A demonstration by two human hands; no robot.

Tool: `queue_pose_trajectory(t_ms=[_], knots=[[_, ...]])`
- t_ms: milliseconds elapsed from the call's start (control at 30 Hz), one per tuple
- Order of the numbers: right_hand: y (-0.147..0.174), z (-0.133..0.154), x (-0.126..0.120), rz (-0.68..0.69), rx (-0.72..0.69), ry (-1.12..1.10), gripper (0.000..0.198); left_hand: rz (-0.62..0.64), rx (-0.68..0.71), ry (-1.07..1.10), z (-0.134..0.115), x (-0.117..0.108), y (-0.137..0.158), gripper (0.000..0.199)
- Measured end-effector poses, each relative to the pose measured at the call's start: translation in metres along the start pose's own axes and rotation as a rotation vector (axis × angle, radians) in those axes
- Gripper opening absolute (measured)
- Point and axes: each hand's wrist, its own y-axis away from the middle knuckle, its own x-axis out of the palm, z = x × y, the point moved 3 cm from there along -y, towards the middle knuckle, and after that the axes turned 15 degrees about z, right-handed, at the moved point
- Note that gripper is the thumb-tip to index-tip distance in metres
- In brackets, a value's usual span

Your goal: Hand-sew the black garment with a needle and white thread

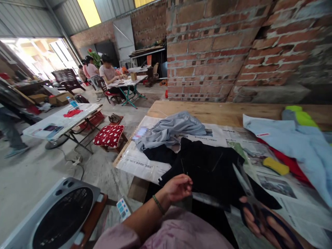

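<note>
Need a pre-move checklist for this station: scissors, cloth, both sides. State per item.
1. Large dark-handled metal scissors held in right grip: ok.
2. Scissor blades open or shut: cannot tell, blurred.
3. Left grip apart from the blades: ok, well to their left.
4. Left grip holding something: cannot tell; fingers curled, contents too small to make out.
5. Black cloth garment lying on the newspaper-covered wooden table: ok.
6. Crumpled light-grey cloth separated from the black garment: not ok, they meet at the garment's far left.
</note>
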Motion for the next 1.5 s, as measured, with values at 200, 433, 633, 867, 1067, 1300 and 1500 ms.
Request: queue_pose_trajectory(t_ms=[200, 433, 633, 867, 1067, 1300, 1500], knots=[[-0.052, 0.036, 0.042, 0.273, 0.050, -0.317, 0.044, -0.131, 0.093, -0.077, -0.014, -0.026, 0.047, 0.017], [-0.115, 0.034, 0.072, 0.305, 0.273, -0.485, 0.036, -0.182, 0.169, -0.078, -0.025, -0.019, 0.054, 0.016], [-0.132, 0.037, 0.075, 0.313, 0.323, -0.535, 0.030, -0.175, 0.181, -0.072, -0.027, -0.019, 0.055, 0.014], [-0.105, 0.030, 0.069, 0.303, 0.290, -0.457, 0.037, -0.193, 0.191, -0.066, -0.031, -0.023, 0.053, 0.014], [-0.129, 0.033, 0.080, 0.314, 0.272, -0.450, 0.033, -0.168, 0.197, -0.081, -0.025, -0.019, 0.051, 0.015], [-0.152, 0.040, 0.091, 0.272, 0.241, -0.368, 0.031, -0.181, 0.175, -0.063, -0.021, -0.020, 0.054, 0.015], [-0.153, 0.034, 0.092, 0.236, 0.245, -0.258, 0.029, -0.188, 0.176, -0.065, -0.021, -0.019, 0.055, 0.015]])
